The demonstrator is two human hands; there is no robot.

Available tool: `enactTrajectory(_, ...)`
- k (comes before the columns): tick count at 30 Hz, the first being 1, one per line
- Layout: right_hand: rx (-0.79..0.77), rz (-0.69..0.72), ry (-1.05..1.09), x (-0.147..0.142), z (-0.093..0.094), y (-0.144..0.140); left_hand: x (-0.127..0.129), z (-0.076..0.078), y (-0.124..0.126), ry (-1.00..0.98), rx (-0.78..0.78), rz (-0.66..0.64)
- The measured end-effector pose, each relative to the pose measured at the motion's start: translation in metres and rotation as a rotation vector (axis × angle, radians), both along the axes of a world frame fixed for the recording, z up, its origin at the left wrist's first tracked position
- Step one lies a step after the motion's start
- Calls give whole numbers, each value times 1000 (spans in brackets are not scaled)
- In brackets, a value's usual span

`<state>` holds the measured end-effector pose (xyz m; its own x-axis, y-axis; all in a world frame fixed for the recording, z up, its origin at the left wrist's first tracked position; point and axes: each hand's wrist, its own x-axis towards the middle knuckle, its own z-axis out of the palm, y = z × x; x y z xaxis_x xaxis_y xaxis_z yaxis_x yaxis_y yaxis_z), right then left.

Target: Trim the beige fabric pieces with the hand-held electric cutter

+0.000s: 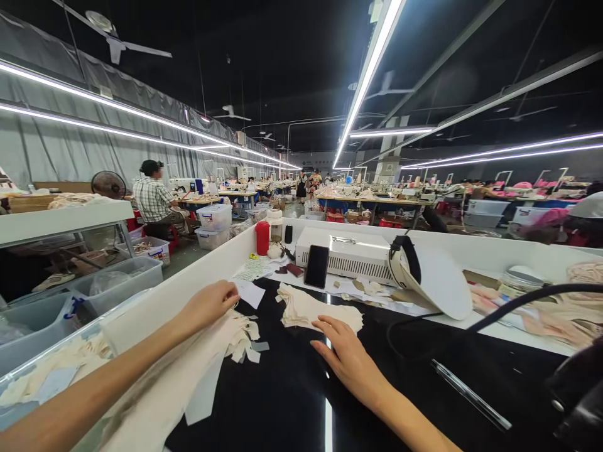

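at one black worktop (277, 398) with one pen (471, 395): right hand (347, 353) loosely spread at one cloth stack (304, 306), left hand (215, 302) curled by one strip pile (241, 337); cannot tell if gripping.

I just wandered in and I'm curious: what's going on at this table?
A person is working with cream fabric pieces by hand. The left hand is at the far end of a long cream fabric bundle; its grip can't be made out. The right hand is open beside a small cream fabric stack on the black tabletop, fingers over its near edge. A smartphone stands before a white slotted box; a pen lies to the right.
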<state>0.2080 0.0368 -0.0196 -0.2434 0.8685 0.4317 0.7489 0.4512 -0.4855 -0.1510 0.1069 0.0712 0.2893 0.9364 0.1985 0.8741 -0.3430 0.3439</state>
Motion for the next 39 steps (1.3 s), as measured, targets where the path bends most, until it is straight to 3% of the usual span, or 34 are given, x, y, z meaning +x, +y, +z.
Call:
enactTrajectory(4,-32,33,37,-11,5,-12,-40,-15,-25,9,-79,175)
enactTrajectory(10,-70,96,53,-16,5,-29,-43,-43,-44,-99,-95,211)
enactTrajectory(19,-190,124,61,-9,-25,-32,-44,-49,-45,-253,-81,210)
enactTrajectory(26,-298,177,130,-29,-5,-43,-37,-41,-53,-333,4,180)
enactTrajectory(30,-458,227,318,-49,8,-58,-21,-28,-68,-377,83,86)
enactTrajectory(34,-854,226,716,-77,12,-72,11,-19,-97,-394,90,-113)
enactTrajectory(37,-1074,159,1047,-95,13,-79,37,-21,-122,-363,57,-293)
enactTrajectory(39,-1093,145,1177,-102,13,-82,52,-27,-137,-257,64,-461)
